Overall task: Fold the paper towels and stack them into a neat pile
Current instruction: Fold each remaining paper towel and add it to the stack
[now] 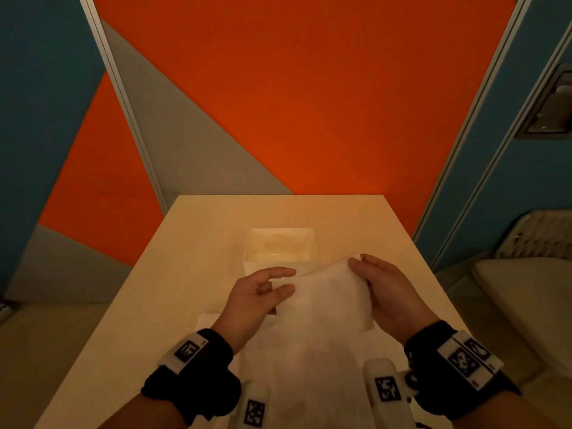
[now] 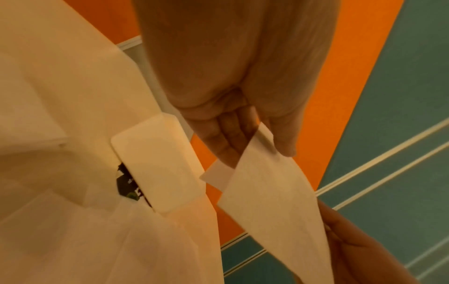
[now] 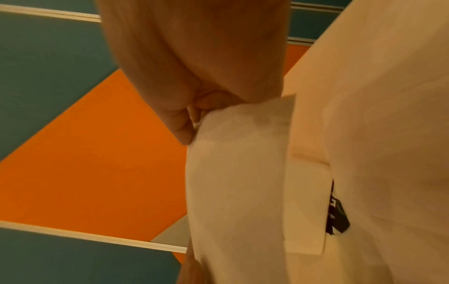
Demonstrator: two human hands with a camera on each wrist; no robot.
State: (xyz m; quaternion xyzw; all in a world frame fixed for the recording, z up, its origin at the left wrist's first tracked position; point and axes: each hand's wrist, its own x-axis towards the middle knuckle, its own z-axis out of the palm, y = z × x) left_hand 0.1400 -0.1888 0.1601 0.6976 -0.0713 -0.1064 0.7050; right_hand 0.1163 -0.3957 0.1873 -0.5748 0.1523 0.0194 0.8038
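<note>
Both my hands hold one white paper towel [image 1: 328, 295] up off the pale table [image 1: 192, 258]. My left hand [image 1: 289, 280] pinches its left edge, thumb on top and fingers beneath, as the left wrist view shows on the paper towel [image 2: 267, 196] held by the left hand [image 2: 255, 149]. My right hand [image 1: 363, 267] pinches the far right corner; in the right wrist view, the right hand [image 3: 194, 124] grips the sagging paper towel [image 3: 238, 173]. More white towels [image 1: 309, 376] lie flat on the table below.
A white open box [image 1: 280, 246] stands on the table just beyond the hands, also seen as the box [image 2: 155, 165] and the box [image 3: 306, 211]. The table ends against an orange wall [image 1: 309, 103]. A pale seat [image 1: 526, 305] stands to the right.
</note>
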